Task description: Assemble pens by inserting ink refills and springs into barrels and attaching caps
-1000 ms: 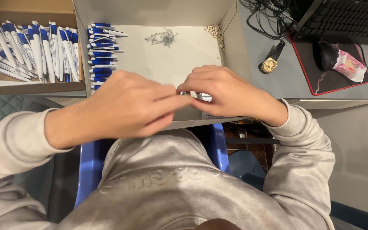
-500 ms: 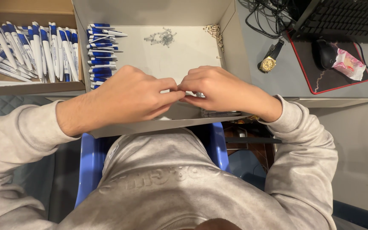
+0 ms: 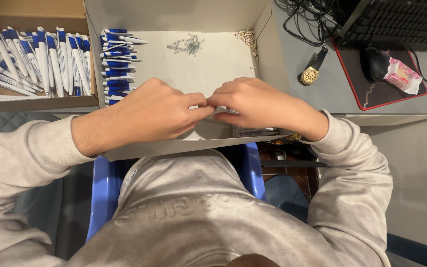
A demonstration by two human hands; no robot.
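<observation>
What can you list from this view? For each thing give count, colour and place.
pens: many, blue and white, brown box at left
stacked pens: a pile, blue and white, left side of white box
springs: small heap, silvery, far end of white box
wristwatch: one, gold and black, grey desk
mouse: one, black, red-edged mat
keyboard: one, black, far right
left hand: fingers meeting right hand over white box

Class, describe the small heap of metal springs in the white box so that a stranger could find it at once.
Start at the large white box on the desk, above the two hands. On its floor, near the far wall and right of the stacked blue-and-white pens, lies the small heap of metal springs. It is grey, wiry and tangled, unlike the paler pile of bits in the far right corner.
</observation>
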